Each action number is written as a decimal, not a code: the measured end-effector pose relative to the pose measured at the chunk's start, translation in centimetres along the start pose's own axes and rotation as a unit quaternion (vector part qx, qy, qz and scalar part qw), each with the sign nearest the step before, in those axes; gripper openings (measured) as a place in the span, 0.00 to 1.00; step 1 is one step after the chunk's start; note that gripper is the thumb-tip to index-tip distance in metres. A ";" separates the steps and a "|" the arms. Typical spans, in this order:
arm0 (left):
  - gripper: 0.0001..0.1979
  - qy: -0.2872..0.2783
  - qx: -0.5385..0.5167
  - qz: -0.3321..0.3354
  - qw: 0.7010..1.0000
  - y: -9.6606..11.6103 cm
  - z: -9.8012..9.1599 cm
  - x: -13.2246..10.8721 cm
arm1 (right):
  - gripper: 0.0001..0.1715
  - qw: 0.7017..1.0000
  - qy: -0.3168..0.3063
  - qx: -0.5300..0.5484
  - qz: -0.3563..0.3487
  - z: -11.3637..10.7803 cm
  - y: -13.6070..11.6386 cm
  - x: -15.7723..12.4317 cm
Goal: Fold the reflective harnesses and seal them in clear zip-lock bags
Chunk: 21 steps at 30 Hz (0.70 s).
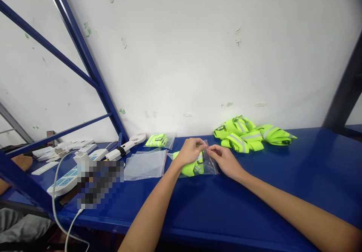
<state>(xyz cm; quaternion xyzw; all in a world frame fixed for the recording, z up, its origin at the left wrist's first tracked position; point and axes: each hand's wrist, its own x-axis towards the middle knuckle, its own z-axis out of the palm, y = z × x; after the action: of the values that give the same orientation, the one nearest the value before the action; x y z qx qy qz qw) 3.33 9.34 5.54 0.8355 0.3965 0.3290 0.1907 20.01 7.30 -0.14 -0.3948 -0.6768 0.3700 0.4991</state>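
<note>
A clear plastic bag (pixel 210 165) lies on the blue table with a folded neon-yellow reflective strap (pixel 193 168) inside it. My left hand (pixel 190 152) reaches over the bag and pinches its upper edge. Right beside it, my right hand (pixel 223 159) pinches the same edge, the fingertips of both hands almost touching. Part of the strap is covered by my left hand. Left of the bag lies a stack of clear plastic bags (pixel 145 164). Behind that stack is another bagged neon-yellow strap (pixel 157 140).
Several loose reflective straps (pixel 243 133) are heaped by the wall at right. A white handheld fan (pixel 138 138), a power strip (pixel 66 180) and white cables (pixel 55 203) are at left. A blue metal frame (pixel 93 71) rises there.
</note>
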 end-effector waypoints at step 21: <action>0.14 0.052 0.047 0.014 0.997 -0.5 0.9 -0.1 | 0.16 0.999 -0.025 -0.019 -0.024 -0.1 -0.4 0.7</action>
<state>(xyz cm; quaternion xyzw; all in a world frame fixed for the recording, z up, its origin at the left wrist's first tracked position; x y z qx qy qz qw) 3.63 9.54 4.59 0.8309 0.4090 0.3556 0.1259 19.97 7.75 0.47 -0.3790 -0.7051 0.3548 0.4830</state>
